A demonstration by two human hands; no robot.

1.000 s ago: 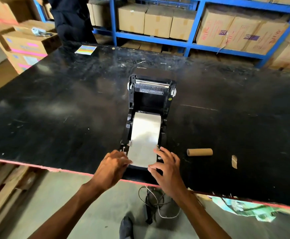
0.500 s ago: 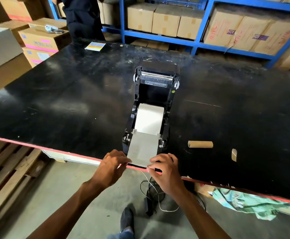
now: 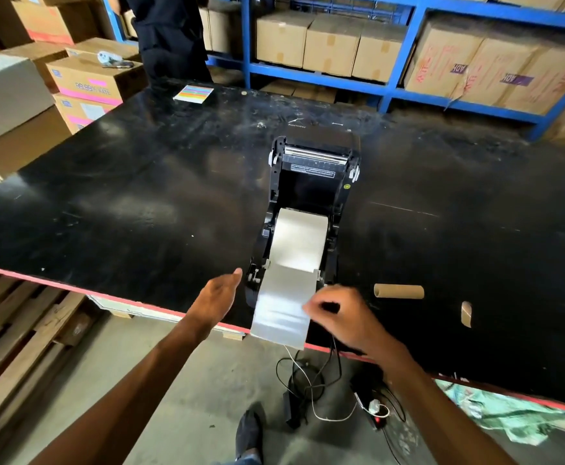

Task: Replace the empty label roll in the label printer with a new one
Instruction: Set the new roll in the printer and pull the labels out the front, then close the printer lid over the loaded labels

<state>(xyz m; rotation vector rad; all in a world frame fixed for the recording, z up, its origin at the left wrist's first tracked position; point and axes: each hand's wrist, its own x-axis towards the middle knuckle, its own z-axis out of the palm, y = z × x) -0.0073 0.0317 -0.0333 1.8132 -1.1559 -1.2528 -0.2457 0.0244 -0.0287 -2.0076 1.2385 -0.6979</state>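
Note:
The black label printer (image 3: 311, 182) stands on the black table (image 3: 140, 203) with its lid up. A white label roll (image 3: 299, 239) sits inside it, and a strip of labels (image 3: 282, 307) runs out over the front and past the table's red edge. My left hand (image 3: 219, 297) hovers flat and open just left of the strip, not touching it. My right hand (image 3: 344, 315) is at the strip's right edge with fingers curled; whether it pinches the paper is unclear. The empty cardboard core (image 3: 398, 291) lies on the table to the right.
A small brown cardboard piece (image 3: 466, 314) lies right of the core. A coloured card (image 3: 193, 94) sits at the far table edge, where a person in dark clothes (image 3: 170, 38) stands. Cables (image 3: 311, 380) hang below the table. Cardboard boxes fill blue shelves (image 3: 388, 88) behind.
The label strip has been pulled further out, past the table edge. My left hand has let go of it and opened to the left; my right hand stays at its right edge.

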